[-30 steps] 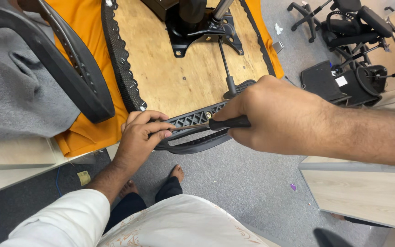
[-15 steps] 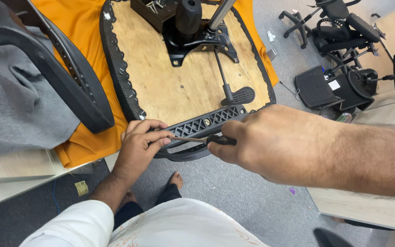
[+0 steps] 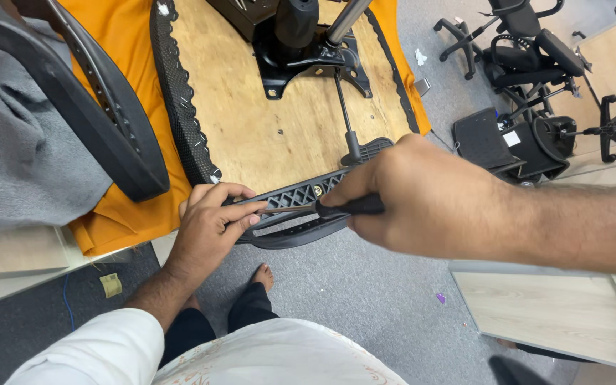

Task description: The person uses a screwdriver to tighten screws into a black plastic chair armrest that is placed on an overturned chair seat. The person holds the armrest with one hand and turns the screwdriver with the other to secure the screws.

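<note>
Nearest, white sleeve (image 3: 87, 353) and white patterned garment across the lap, dark trouser legs and a bare foot (image 3: 262, 274) on the grey carpet floor (image 3: 365, 299). Just above, left hand (image 3: 212, 224), fingers pinched on the thin metal shaft of a black-handled screwdriver (image 3: 322, 208) and resting against the black ribbed plastic armrest bracket (image 3: 301, 207). Right hand (image 3: 422, 199) clenched around the screwdriver's black handle, shaft lying level, tip toward the left fingers. Bracket set along the near edge of the upturned plywood chair seat base (image 3: 265, 121), touching its black mesh rim. Farther on, black metal tilt mechanism and gas cylinder (image 3: 301, 36) bolted at the seat's middle, orange cloth (image 3: 122, 50) beneath, curved black chair back (image 3: 94, 121) and grey fabric at left. Farthest right, black chair parts (image 3: 529, 85) scattered on the floor, pale wooden board (image 3: 536, 314) nearer.
</note>
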